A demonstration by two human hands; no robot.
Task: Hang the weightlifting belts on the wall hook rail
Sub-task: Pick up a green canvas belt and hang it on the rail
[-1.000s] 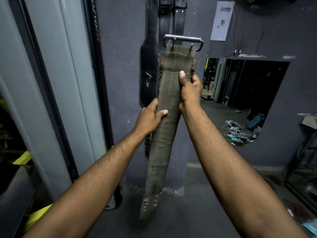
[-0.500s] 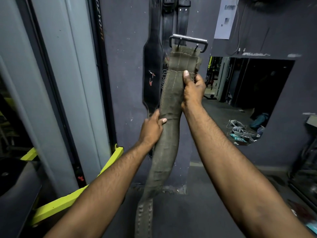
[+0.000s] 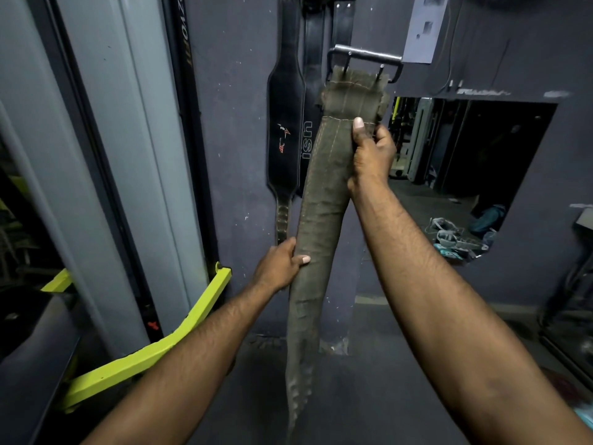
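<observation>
An olive canvas weightlifting belt [image 3: 324,200] is held upright in front of the dark wall [image 3: 237,91], its steel buckle [image 3: 365,61] at the top and its punched tail trailing toward the floor. The right hand [image 3: 372,155] grasps the belt just below the buckle's stitched fold, thumb pressed flat on the front, fingers wrapped behind. The left hand [image 3: 282,268] clenches the belt lower down from its left edge. Behind, touching the wall, hang black leather belts [image 3: 285,130]; their tops run out of frame, so what they hang from cannot be told. A yellow-green metal bar [image 3: 179,329] slants at lower left.
</observation>
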